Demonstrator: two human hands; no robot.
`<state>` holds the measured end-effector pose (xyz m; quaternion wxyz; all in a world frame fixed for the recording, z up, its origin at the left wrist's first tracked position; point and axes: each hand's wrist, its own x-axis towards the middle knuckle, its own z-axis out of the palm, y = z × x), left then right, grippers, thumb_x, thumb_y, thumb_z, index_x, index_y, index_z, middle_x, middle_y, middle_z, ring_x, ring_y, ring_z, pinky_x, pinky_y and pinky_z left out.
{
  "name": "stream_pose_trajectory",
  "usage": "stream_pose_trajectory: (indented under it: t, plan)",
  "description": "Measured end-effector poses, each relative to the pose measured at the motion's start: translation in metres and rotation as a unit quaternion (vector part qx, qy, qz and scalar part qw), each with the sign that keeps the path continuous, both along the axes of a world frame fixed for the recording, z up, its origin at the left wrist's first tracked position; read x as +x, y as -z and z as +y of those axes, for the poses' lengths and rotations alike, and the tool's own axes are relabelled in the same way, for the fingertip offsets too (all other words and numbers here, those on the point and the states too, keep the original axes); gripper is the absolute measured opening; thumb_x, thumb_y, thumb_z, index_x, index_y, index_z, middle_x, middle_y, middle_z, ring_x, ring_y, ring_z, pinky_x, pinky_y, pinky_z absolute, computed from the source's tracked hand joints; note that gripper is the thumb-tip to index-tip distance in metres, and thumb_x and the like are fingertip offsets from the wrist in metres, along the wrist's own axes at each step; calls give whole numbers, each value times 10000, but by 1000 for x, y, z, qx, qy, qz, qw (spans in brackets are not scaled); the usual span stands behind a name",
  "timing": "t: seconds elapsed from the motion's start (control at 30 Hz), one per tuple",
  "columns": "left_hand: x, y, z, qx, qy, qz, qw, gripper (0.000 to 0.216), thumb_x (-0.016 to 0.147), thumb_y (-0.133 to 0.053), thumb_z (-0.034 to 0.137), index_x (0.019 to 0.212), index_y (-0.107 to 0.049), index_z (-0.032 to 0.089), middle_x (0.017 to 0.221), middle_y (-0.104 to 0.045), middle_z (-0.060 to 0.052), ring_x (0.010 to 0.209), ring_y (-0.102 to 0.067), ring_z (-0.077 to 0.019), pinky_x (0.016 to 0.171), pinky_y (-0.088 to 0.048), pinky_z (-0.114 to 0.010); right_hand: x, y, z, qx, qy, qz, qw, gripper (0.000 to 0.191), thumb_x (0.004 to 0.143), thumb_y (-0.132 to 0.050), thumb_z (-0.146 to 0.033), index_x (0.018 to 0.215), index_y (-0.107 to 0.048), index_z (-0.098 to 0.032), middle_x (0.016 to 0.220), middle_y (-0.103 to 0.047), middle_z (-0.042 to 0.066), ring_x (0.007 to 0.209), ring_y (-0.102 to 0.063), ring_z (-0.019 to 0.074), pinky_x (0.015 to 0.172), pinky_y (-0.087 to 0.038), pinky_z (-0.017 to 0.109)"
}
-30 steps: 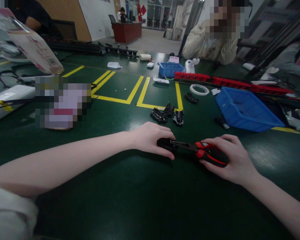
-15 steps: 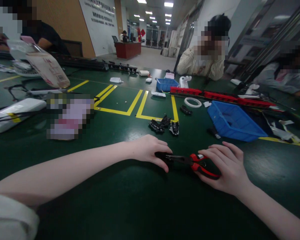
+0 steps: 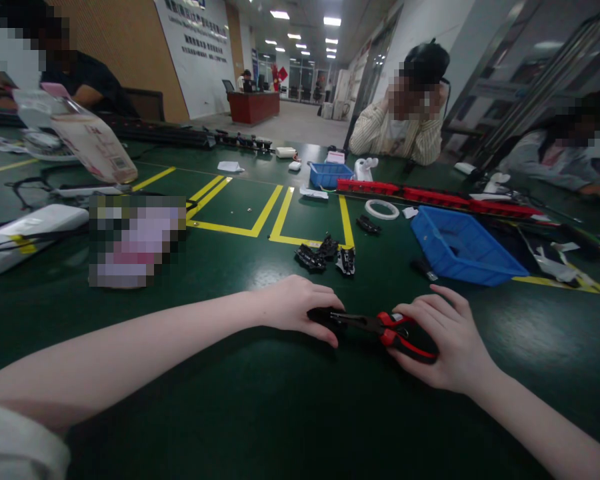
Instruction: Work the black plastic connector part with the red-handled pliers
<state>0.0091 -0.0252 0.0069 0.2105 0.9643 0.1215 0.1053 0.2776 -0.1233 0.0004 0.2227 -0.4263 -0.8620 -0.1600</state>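
Observation:
Low on the dark green table (image 3: 260, 413), my right hand (image 3: 443, 340) is wrapped round the red-and-black handles of a pair of pliers (image 3: 385, 328). The pliers' dark jaws point left into a small black part (image 3: 325, 315). My left hand (image 3: 295, 308) is closed over that black part and presses it to the table. Both forearms lie along the table toward me.
Several loose black parts (image 3: 325, 255) lie just beyond my hands by yellow floor-tape lines (image 3: 275, 217). A blue bin (image 3: 463, 247) stands at the right, a smaller blue bin (image 3: 329, 175) farther back, with red rails (image 3: 430, 195) and a tape roll (image 3: 381, 209). People sit across the table.
My view has tilted upward, so hands and table objects sit lower in frame. My hands keep the same grip on the pliers and the black part.

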Motion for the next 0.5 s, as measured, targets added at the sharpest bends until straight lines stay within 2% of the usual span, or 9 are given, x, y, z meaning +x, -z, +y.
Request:
stream_pose_trajectory:
  t: [0.13, 0.33, 0.5]
  plan:
    - [-1, 1, 0, -4, -8, -4, 1000, 440, 811, -625, 504, 1096, -588, 171, 951, -664, -28, 755, -619, -145, 602, -418, -219, 0, 0, 0, -22, 5, 0, 1000, 338, 741, -606, -391, 1010, -537, -198, 853, -662, 59, 812, -597, 229, 965, -346, 509]
    - [-1, 0, -2, 16, 14, -5, 1000, 345, 842, -574, 435, 1029, -622, 149, 869, -654, -17, 658, -586, -121, 556, -393, -225, 0, 0, 0, -17, 2, -9, 1000, 334, 743, -600, -398, 1006, -541, -199, 858, -656, 65, 833, -596, 238, 966, -344, 511]
    - [0, 1, -3, 33, 19, -3, 999, 326, 833, -557, 425, 1002, -631, 156, 842, -648, -24, 661, -592, -132, 558, -392, -231, -1, 0, 0, -6, -4, -15, 1000, 352, 737, -607, -402, 1010, -550, -187, 851, -655, 71, 832, -594, 238, 964, -349, 516]
